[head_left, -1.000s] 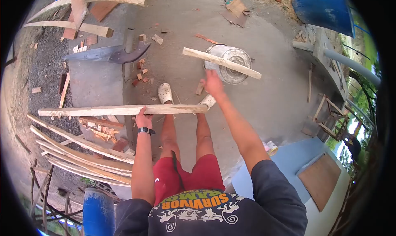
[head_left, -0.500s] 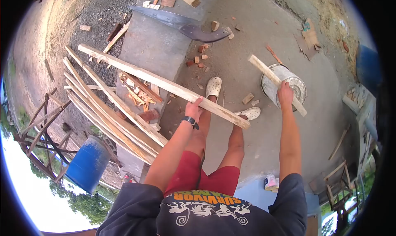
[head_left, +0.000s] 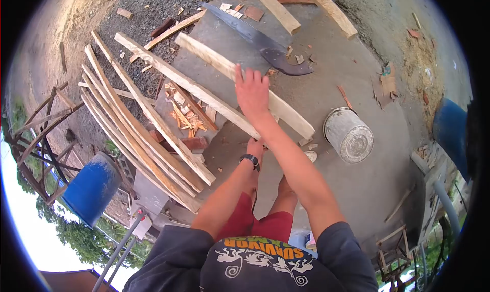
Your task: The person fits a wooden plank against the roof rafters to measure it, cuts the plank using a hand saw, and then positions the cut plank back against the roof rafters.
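Note:
My left hand [head_left: 256,148], with a watch on its wrist, grips the near end of a long wooden batten [head_left: 184,83] that slants away to the upper left. My right forearm crosses over in front of it. Above the batten, my right hand [head_left: 252,94] is closed over the middle of a shorter wooden strip [head_left: 293,115]. The two pieces lie roughly parallel, the shorter one on the far side. Part of my left hand is hidden behind the right arm. Past the strip, a handsaw [head_left: 255,39] lies on the concrete slab.
Several long battens [head_left: 145,123] lie fanned out to the left. Wood scraps [head_left: 186,113] and bricks sit beside them. An upturned whitish bucket [head_left: 352,136] stands on the right. Blue drums [head_left: 94,190] are at both sides. Two thick timbers [head_left: 326,8] lie at the far end.
My right hand has carried the short strip from over the bucket leftward to beside the long batten. The left hand still holds the batten, and the view has shifted.

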{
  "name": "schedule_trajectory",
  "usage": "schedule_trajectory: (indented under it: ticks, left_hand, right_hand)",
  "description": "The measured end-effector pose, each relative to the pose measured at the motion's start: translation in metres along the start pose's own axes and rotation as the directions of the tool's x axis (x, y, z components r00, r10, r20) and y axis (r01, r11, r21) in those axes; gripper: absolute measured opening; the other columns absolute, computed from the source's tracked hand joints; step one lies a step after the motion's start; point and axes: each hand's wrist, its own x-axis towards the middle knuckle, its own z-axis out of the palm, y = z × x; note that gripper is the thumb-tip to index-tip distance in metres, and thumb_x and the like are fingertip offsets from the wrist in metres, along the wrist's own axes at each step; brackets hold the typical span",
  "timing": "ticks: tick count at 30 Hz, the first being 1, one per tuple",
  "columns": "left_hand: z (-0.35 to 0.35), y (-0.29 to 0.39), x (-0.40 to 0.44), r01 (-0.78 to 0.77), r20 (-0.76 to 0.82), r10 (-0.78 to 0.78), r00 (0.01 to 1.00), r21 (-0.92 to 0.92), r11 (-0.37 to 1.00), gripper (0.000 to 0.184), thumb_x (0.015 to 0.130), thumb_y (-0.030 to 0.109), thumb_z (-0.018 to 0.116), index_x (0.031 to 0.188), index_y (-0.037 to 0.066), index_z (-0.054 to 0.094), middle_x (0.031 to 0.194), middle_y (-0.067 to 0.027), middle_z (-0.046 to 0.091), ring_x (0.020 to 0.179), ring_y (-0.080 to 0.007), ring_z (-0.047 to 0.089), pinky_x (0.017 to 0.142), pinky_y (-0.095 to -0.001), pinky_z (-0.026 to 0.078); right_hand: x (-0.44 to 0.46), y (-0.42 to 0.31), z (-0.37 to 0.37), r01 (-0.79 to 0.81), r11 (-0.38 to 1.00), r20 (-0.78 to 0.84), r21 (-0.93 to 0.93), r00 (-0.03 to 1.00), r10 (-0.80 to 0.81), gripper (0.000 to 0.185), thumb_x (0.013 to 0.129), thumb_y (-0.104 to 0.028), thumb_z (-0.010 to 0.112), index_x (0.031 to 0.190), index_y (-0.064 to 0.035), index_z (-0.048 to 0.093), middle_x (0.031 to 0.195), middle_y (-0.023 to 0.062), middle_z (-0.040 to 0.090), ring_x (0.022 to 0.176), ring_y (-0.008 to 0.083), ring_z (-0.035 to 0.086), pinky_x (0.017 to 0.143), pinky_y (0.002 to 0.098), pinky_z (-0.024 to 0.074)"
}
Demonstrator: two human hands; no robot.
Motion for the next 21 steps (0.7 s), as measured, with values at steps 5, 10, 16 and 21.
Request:
schedule_trajectory:
  ticks: [5,10,16,21]
  left_hand:
    - [-0.006,-0.01,0.014,-0.199,0.132,0.194,0.972,0.025,0.98,0.047,0.09,0.016,0.068,0.131,0.001,0.05,0.122,-0.0148,0.063,0.1,-0.0224,0.067,0.078,-0.0384,0.058]
    - [-0.007,-0.001,-0.004,-0.081,0.042,0.081,0.996,-0.008,0.997,0.057,0.084,0.022,0.079,0.129,0.0,0.053,0.115,-0.0126,0.067,0.094,-0.0219,0.069,0.069,-0.0362,0.06]
    - [-0.007,0.047,-0.083,-0.128,0.145,0.118,0.982,0.061,0.99,0.049,0.089,0.022,0.075,0.122,-0.007,0.055,0.114,-0.0173,0.067,0.098,-0.0242,0.07,0.08,-0.0394,0.06]
    - [-0.014,0.096,-0.151,-0.104,0.155,0.064,0.986,0.27,0.957,0.051,0.086,0.035,0.079,0.116,-0.001,0.059,0.099,-0.0121,0.071,0.082,-0.0218,0.072,0.071,-0.0365,0.061]
  right_hand:
    - [0.051,-0.024,0.039,0.02,0.997,0.049,-0.077,0.999,-0.016,0.048,0.094,-0.016,0.053,0.142,-0.0118,0.056,0.126,0.0101,0.056,0.113,0.024,0.052,0.093,0.0409,0.041]
    - [-0.014,-0.008,-0.01,-0.018,0.995,-0.076,0.1,0.997,0.025,0.051,0.095,-0.027,0.059,0.142,-0.0072,0.052,0.135,0.015,0.053,0.124,0.0326,0.05,0.1,0.0476,0.0414]
    - [-0.236,0.042,-0.066,-0.304,0.914,0.553,0.269,0.826,0.112,0.07,0.086,-0.041,0.07,0.141,-0.0056,0.046,0.122,0.0212,0.061,0.109,0.0426,0.061,0.09,0.0534,0.0499]
    - [-0.276,0.023,-0.119,-0.417,0.882,0.534,0.218,0.808,0.249,0.056,0.085,-0.036,0.069,0.13,-0.0087,0.053,0.106,0.0221,0.067,0.098,0.0426,0.066,0.082,0.0523,0.0537]
